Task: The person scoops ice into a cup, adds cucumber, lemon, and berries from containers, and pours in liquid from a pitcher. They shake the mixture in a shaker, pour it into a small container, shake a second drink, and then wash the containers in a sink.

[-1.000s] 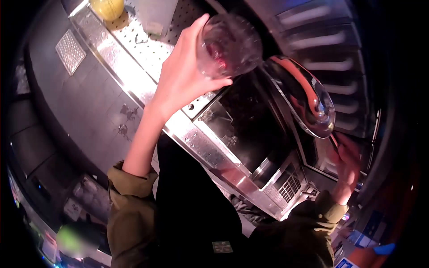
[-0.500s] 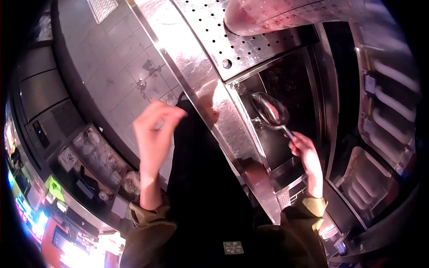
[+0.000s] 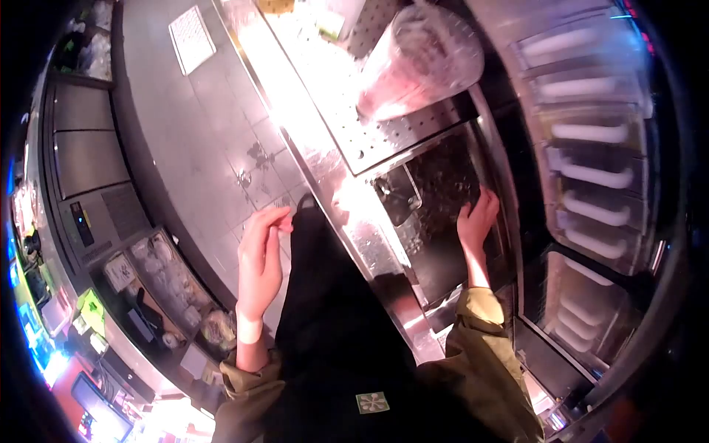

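My left hand (image 3: 262,258) is raised over the floor beside the metal counter (image 3: 317,148), fingers loosely bent, thumb a little apart, nothing in it. My right hand (image 3: 478,221) reaches over the dark sunken bin (image 3: 443,258) in the counter, its fingers curled near the far right edge. What it grips is lost in the dark; no scoop can be made out. At the bin's near left corner sits a small metal compartment (image 3: 399,193). A clear plastic bag with pinkish contents (image 3: 421,59) lies on the perforated metal tray (image 3: 391,140) beyond the bin.
White-handled containers (image 3: 591,133) line the right side. A drawer of wrapped items (image 3: 166,273) and a steel cabinet (image 3: 92,162) stand at left. A white grate (image 3: 195,40) lies on the tiled floor (image 3: 214,133). A lit screen (image 3: 100,406) is at lower left.
The view has shifted, bringing the bag and tray fully into sight. The metal scoop held by my right hand earlier no longer shows clearly. My left hand's pinch has loosened.
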The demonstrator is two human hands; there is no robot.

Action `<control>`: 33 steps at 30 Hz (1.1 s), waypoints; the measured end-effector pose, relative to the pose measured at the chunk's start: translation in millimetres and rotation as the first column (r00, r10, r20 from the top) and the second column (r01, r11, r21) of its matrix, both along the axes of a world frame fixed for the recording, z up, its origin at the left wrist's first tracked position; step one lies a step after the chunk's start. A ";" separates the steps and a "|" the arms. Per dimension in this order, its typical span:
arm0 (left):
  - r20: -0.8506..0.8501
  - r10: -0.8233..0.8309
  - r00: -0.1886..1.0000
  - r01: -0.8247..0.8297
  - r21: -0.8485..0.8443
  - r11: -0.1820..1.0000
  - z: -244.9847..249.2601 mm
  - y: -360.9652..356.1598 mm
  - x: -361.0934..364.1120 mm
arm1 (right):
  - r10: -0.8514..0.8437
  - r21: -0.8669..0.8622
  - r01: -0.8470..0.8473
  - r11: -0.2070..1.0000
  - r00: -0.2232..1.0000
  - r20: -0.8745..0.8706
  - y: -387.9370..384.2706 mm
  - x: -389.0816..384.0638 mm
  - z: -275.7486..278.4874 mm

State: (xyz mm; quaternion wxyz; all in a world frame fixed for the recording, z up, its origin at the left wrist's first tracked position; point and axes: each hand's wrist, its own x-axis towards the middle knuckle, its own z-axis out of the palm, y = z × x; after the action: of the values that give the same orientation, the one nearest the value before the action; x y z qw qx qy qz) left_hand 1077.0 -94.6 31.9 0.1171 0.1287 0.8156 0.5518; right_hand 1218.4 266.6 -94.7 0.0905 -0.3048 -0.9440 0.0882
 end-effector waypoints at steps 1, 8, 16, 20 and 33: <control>0.044 0.037 0.998 -0.039 0.028 0.999 6.5 -2.9 1.0 | -0.066 0.075 0.066 0.995 0.998 -0.007 10.7 8.9 -4.1; 0.061 0.008 0.998 -0.012 0.063 0.998 48.2 -7.5 -8.7 | -0.352 0.127 0.332 0.935 0.915 0.197 40.5 31.8 -29.5; 0.046 0.007 0.999 -0.015 0.197 0.980 33.1 30.2 -101.7 | -0.283 -0.342 0.454 0.823 0.849 0.446 -74.3 26.9 23.1; -0.127 -0.011 0.992 0.043 0.249 0.968 -0.5 95.0 -208.1 | -0.279 -0.454 0.488 0.745 0.847 0.452 -118.3 28.7 31.5; -0.164 -0.138 0.977 0.145 0.032 0.989 -46.6 184.5 -313.7 | -0.377 -0.381 0.697 0.608 0.675 0.634 -143.8 21.8 28.8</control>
State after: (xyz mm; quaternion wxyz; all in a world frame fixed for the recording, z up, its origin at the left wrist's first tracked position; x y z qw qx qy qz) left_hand 763.3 89.9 -14.7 0.0868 0.2331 0.7988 0.5478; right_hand 1240.2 122.8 -65.9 -0.2309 -0.6076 -0.7117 0.2663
